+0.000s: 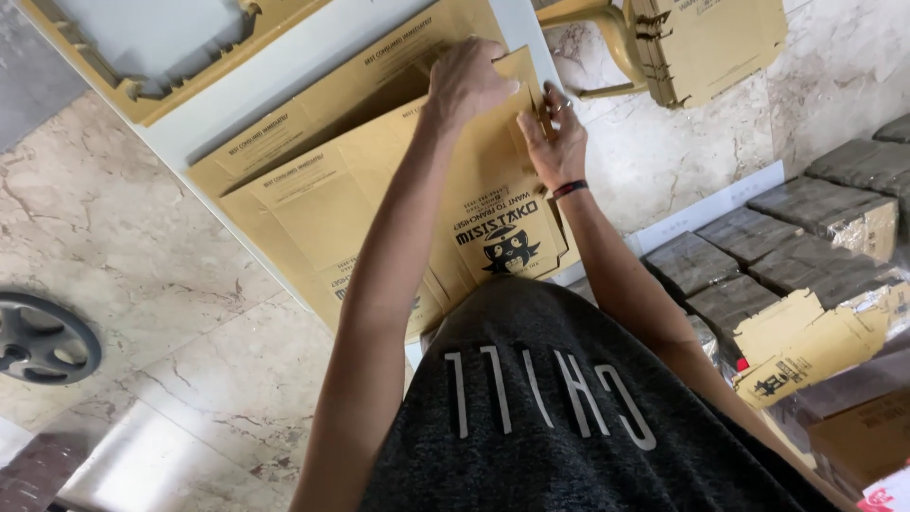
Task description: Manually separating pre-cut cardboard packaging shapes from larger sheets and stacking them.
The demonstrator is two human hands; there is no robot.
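A flat brown cardboard box blank (379, 190) with black print lies on a white table (237, 104) in front of me. My left hand (466, 81) presses on a raised flap at the far side of the blank. My right hand (555, 137), with a dark band at the wrist, grips the flap's right edge just beside it. Both hands touch the same upright cardboard panel.
Another cardboard blank (142, 57) lies at the table's far left. A stack of folded blanks (706, 43) rests on a tan chair at upper right. Wrapped bundles of grey flat stock (806, 237) and a loose box (806, 351) sit at right. A dark round wheel (43, 337) lies on the marble floor.
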